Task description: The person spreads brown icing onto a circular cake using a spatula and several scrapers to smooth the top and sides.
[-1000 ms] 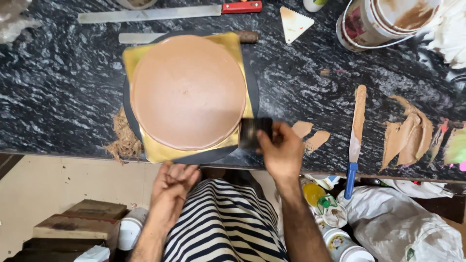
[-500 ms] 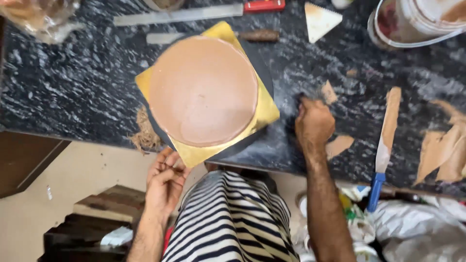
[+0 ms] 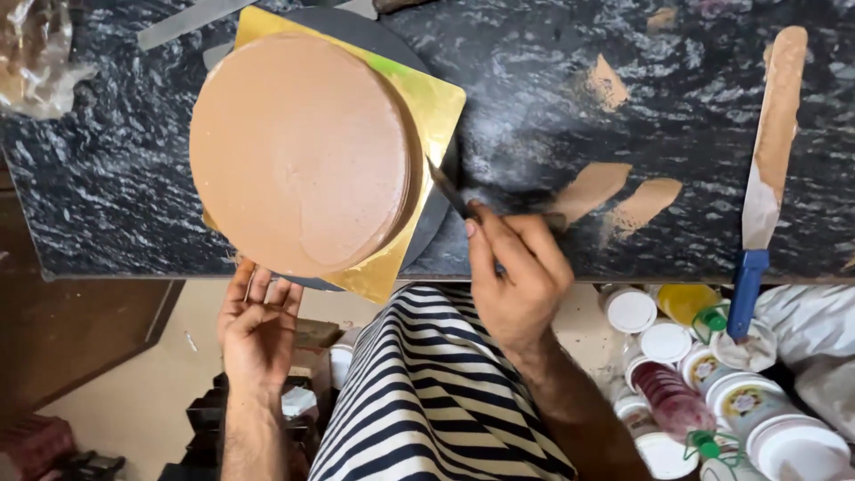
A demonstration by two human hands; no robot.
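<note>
Right hand (image 3: 517, 276) grips scraper (image 3: 450, 191) vs cake (image 3: 303, 151), left hand (image 3: 258, 325) open at turntable (image 3: 436, 209) edge; icing prob soft, smears easily—handle via gold board (image 3: 436, 102).

Soft even daylight, faint sheen on the dark marble counter (image 3: 107, 196), slight motion blur throughout.

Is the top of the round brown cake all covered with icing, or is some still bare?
Covered. The cake top shows smooth brown icing edge to edge, no bare patches. Its far side is hidden.
</note>
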